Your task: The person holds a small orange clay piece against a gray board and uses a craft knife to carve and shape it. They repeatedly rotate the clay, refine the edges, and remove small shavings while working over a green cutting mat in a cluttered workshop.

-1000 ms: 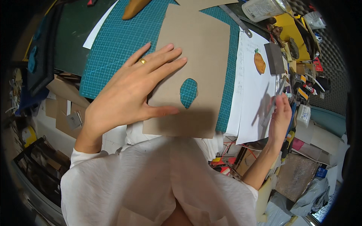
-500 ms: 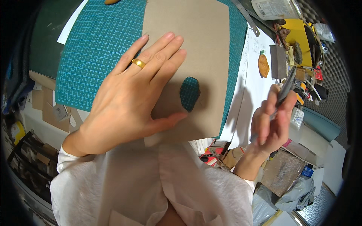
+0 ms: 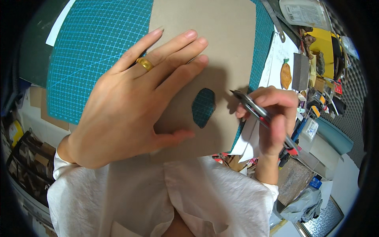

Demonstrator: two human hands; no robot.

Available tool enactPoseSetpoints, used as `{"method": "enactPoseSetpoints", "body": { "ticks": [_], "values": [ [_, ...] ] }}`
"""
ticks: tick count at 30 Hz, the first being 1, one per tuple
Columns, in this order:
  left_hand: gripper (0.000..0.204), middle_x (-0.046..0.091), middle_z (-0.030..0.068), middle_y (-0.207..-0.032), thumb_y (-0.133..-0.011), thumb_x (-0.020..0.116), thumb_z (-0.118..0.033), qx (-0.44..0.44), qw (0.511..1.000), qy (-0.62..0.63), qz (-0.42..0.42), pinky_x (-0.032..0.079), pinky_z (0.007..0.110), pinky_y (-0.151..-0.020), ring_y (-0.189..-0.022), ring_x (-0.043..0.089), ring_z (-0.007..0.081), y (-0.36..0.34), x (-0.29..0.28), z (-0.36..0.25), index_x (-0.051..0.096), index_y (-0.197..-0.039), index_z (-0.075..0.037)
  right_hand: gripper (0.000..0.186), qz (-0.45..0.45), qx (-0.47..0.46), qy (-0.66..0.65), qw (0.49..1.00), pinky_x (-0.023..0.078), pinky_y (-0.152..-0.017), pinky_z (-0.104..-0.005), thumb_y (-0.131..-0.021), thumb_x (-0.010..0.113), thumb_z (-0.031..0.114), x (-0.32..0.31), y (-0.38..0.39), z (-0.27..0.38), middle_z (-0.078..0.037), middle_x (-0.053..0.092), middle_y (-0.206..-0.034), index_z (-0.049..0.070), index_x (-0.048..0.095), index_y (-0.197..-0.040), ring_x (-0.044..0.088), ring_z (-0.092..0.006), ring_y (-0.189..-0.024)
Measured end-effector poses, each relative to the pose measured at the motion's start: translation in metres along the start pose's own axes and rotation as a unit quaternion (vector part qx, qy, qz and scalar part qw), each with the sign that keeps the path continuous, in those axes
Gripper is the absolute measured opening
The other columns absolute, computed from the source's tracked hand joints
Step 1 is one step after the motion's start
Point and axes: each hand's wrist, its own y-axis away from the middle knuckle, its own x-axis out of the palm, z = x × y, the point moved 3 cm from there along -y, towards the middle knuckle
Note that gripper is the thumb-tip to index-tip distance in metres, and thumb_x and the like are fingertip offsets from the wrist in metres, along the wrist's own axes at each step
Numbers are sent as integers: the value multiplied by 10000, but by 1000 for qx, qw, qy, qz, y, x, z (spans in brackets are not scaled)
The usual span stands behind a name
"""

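Note:
My left hand [image 3: 130, 102], a gold ring on one finger, lies open with fingers spread over a brown cardboard sheet [image 3: 201, 19]. An irregular cut-out [image 3: 203, 108] in the sheet shows the green gridded cutting mat [image 3: 98, 31] beneath. My right hand [image 3: 278, 112] is closed round a slim silver craft knife [image 3: 252, 106] with red parts, its point just right of the cut-out, over the sheet. Right of the sheet, a small orange carrot-like piece with a green top [image 3: 286, 77] lies on white paper [image 3: 272, 59], beside a dark grey block [image 3: 301, 71].
A metal ruler [image 3: 278, 25] and a plastic container [image 3: 302, 14] are at the top right. Assorted tools [image 3: 316, 98], yellow material [image 3: 323, 35] and a rolled light-blue sheet [image 3: 331, 134] crowd the right side. Crumpled grey bags [image 3: 300, 201] lie lower right, dark shelving [image 3: 27, 162] lower left.
My right hand has brought the knife leftward from over the white paper to the cardboard and turned its point toward the cut-out. My left hand stays spread on the sheet.

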Motion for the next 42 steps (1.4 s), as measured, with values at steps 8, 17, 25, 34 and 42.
{"method": "enactPoseSetpoints", "body": {
  "ticks": [8,17,25,34,42],
  "values": [
    [903,451,82,-1438,-530,773,-422,79,976,-201,-25,235,443,-1136,-1362,386,243,-1,16,15,515,-1353,-154,207,84,-45,55,994,504,-579,-352,-917,474,154,-9,-13,-14,-182,619,-742,-23,574,-876,600,-254,-630],
    [929,472,77,-1424,-482,764,-435,103,957,-271,-28,254,445,-1128,-1358,395,236,0,18,20,536,-1338,-156,151,150,-102,76,981,474,-505,-337,-879,457,56,-7,-24,-17,-181,614,-731,-21,586,-896,576,-245,-569],
    [967,462,76,-1434,-448,771,-421,112,953,-282,-13,257,458,-1126,-1361,390,244,1,18,22,530,-1345,-152,173,138,-189,162,959,476,-500,-331,-699,661,47,3,-25,-12,-185,610,-767,-29,592,-839,560,-261,-579],
    [981,450,88,-1441,-440,784,-391,-41,991,-108,61,262,468,-1120,-1365,384,257,-10,0,-3,522,-1352,-142,397,64,-208,179,959,484,-515,-354,-921,558,332,10,-3,-17,-196,606,-817,-59,590,-853,575,-277,-613],
    [983,447,91,-1443,-442,789,-381,-13,994,-104,13,262,468,-1120,-1365,383,260,-8,4,0,517,-1356,-141,453,-1,-194,185,963,484,-520,-361,-983,461,398,20,14,-20,-215,598,-829,-46,534,-939,575,-281,-614]
  ]
}}
